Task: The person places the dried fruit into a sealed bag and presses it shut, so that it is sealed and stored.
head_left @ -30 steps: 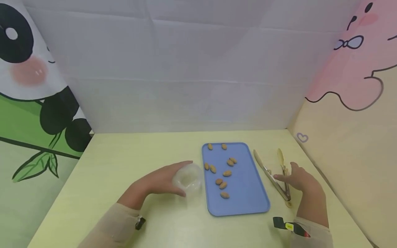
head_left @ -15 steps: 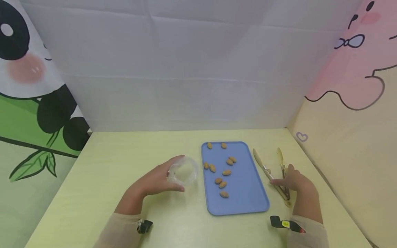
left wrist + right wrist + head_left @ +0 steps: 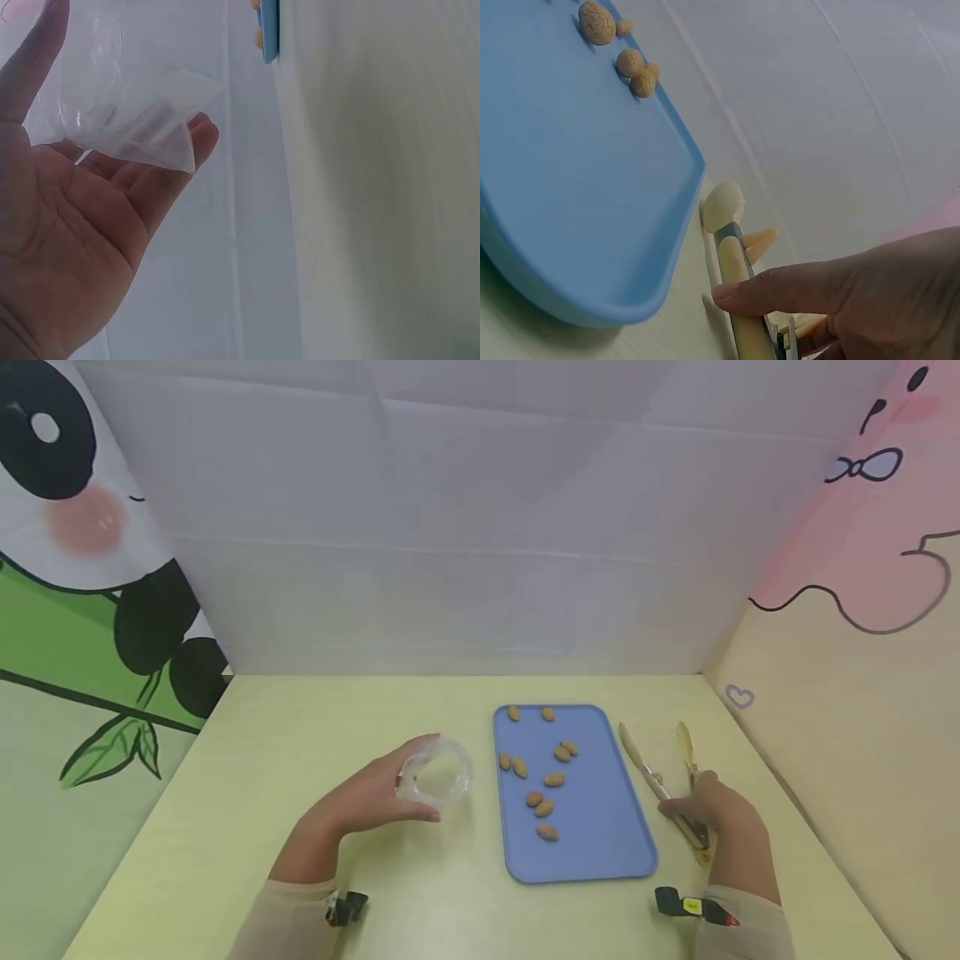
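My left hand (image 3: 367,797) holds a clear plastic cup (image 3: 437,771) from the side, thumb and fingers around its wall. In the left wrist view the cup's base hangs apart from the tabletop. To the right, my right hand (image 3: 722,806) grips gold-coloured tongs (image 3: 645,767) near their hinged end. The tongs' two arms are spread, tips pointing away from me. In the right wrist view the thumb (image 3: 754,292) presses on one arm, while the other fingers are partly hidden behind it. Between the hands lies a blue tray (image 3: 607,835) bearing several wrinkled tan nuts (image 3: 554,779).
The pale yellow tabletop (image 3: 262,760) ends at a white back wall (image 3: 465,602). A panda-painted panel (image 3: 105,585) stands at the left, and a pink and cream panel (image 3: 840,693) at the right. The tongs lie close to the tray's right edge.
My left hand has drawn the cup leftward, away from the tray, and its rim now faces up more. My right hand has closed onto the tongs. The nuts have stayed in place.
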Motion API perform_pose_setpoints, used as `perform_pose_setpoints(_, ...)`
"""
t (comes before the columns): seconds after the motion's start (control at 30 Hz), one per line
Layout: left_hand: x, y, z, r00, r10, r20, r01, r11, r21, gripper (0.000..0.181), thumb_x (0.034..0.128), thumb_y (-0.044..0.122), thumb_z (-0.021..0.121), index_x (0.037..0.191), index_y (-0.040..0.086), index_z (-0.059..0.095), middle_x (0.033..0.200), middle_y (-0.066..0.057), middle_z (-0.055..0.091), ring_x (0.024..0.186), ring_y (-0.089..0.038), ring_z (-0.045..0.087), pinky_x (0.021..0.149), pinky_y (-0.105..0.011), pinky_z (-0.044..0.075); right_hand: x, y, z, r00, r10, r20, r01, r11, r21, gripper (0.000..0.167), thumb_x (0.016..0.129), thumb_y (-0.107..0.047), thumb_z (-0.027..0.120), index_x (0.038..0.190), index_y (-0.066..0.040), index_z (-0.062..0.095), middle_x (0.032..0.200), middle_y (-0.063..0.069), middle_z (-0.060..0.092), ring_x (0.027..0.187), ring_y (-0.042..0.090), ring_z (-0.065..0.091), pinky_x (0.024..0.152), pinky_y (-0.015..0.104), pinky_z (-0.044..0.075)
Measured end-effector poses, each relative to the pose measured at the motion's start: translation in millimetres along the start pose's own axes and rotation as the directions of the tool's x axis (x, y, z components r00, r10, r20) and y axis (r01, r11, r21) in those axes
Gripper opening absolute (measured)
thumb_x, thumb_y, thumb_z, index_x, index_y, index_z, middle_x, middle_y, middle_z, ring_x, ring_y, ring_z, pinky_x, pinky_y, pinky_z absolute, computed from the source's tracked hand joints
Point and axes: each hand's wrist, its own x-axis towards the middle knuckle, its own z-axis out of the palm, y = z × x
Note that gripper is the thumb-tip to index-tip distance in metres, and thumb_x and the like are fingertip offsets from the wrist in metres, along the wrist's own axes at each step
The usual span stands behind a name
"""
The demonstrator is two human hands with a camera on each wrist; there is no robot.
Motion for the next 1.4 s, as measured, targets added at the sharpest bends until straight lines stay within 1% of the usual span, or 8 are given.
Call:
perform_pose_setpoints(0.23, 1.7, 1.9, -1.7, 1.0, 0.02, 0.006, -0.02, 1.0, -0.016, 0.102, 0.0694, 0.043, 0.088, 0.152, 0.036, 0.028, 0.142, 0.0, 0.048, 0.121, -0.023, 0.051, 0.095, -0.047, 0.044, 1.9, 7.0, -4.1, 0.998, -0.02, -0.058, 0.019, 1.0, -0.024, 0.09, 0.085, -0.047, 0.065, 0.128, 0.023, 0.028, 0.105, 0.033, 0.055, 0.087, 0.035, 0.057, 0.073, 0.047, 0.049)
perform_pose_setpoints(0.47, 0.5, 3.0, -1.9, 0.999, 0.007, 0.041, -0.006, 1.0, -0.021, 0.102, 0.0711, 0.045, 0.086, 0.153, 0.032, 0.027, 0.143, -0.007, 0.049, 0.121, -0.027, 0.051, 0.095, -0.049, 0.043, 2.3, 12.0, -10.0, 0.999, -0.036, -0.03, 0.036, 0.999, -0.011, 0.1, 0.09, -0.053, 0.056, 0.135, 0.023, 0.01, 0.091, 0.021, 0.059, 0.077, 0.027, 0.058, 0.065, 0.038, 0.045)
perform_pose_setpoints(0.67, 1.0, 2.1, 0.6, 0.998, 0.012, 0.063, -0.01, 1.0, -0.026, 0.102, 0.0684, 0.05, 0.086, 0.152, 0.033, 0.029, 0.14, -0.007, 0.051, 0.119, -0.025, 0.052, 0.095, -0.048, 0.043, -1.4, 15.6, -15.5, 0.995, -0.059, -0.082, 0.056, 0.998, -0.032, 0.112, 0.088, -0.069, 0.051, 0.141, 0.019, 0.007, 0.118, 0.038, 0.052, 0.092, 0.042, 0.06, 0.072, 0.047, 0.048)
perform_pose_setpoints(0.87, 0.3, 1.0, 2.7, 0.996, 0.0, 0.086, 0.004, 0.999, -0.045, 0.102, 0.0669, 0.048, 0.088, 0.15, 0.032, 0.031, 0.14, -0.008, 0.051, 0.118, -0.029, 0.053, 0.094, -0.047, 0.044, -15.6, 6.5, -21.4, 0.984, -0.127, -0.123, 0.12, 0.991, -0.066, 0.127, 0.082, -0.083, 0.044, 0.149, 0.014, -0.003, 0.147, 0.044, 0.022, 0.127, 0.061, 0.035, 0.089, 0.066, 0.041)
perform_pose_setpoints(0.97, 0.0, -0.7, 4.2, 0.996, -0.013, 0.092, 0.017, 0.999, -0.046, 0.1, 0.0665, 0.044, 0.089, 0.148, 0.032, 0.032, 0.137, -0.008, 0.053, 0.115, -0.028, 0.054, 0.091, -0.045, 0.045, -26.4, -3.2, -25.1, 0.971, -0.191, -0.146, 0.182, 0.981, -0.07, 0.12, 0.082, -0.08, 0.049, 0.151, 0.009, 0.007, 0.146, 0.038, 0.033, 0.126, 0.057, 0.041, 0.087, 0.064, 0.043)
perform_pose_setpoints(1.07, 0.3, -2.7, 5.3, 0.996, -0.018, 0.089, 0.022, 0.999, -0.048, 0.099, 0.0652, 0.042, 0.09, 0.145, 0.034, 0.033, 0.134, -0.008, 0.055, 0.112, -0.028, 0.056, 0.089, -0.044, 0.046, -37.7, -15.0, -28.4, 0.955, -0.248, -0.161, 0.24, 0.968, -0.066, 0.109, 0.082, -0.076, 0.055, 0.149, 0.003, 0.021, 0.126, 0.028, 0.053, 0.107, 0.043, 0.056, 0.076, 0.051, 0.048)
perform_pose_setpoints(1.2, 0.1, -3.8, 5.8, 0.996, -0.018, 0.085, 0.022, 0.999, -0.049, 0.099, 0.0641, 0.043, 0.091, 0.143, 0.038, 0.032, 0.132, -0.009, 0.056, 0.109, -0.029, 0.057, 0.087, -0.043, 0.046, -50.5, -30.5, -30.4, 0.94, -0.294, -0.173, 0.287, 0.956, -0.068, 0.089, 0.081, -0.074, 0.06, 0.133, -0.005, 0.038, 0.099, 0.011, 0.052, 0.081, 0.024, 0.052, 0.063, 0.035, 0.041)
perform_pose_setpoints(1.4, -0.7, -3.3, 5.7, 0.996, -0.024, 0.089, 0.028, 0.999, -0.036, 0.098, 0.0661, 0.042, 0.09, 0.144, 0.038, 0.031, 0.131, -0.01, 0.056, 0.108, -0.029, 0.057, 0.087, -0.043, 0.045, -66.2, -47.8, -29.0, 0.927, -0.346, -0.147, 0.339, 0.938, -0.076, 0.086, 0.079, -0.068, 0.067, 0.133, -0.008, 0.038, 0.113, 0.013, 0.056, 0.091, 0.025, 0.056, 0.069, 0.038, 0.044)
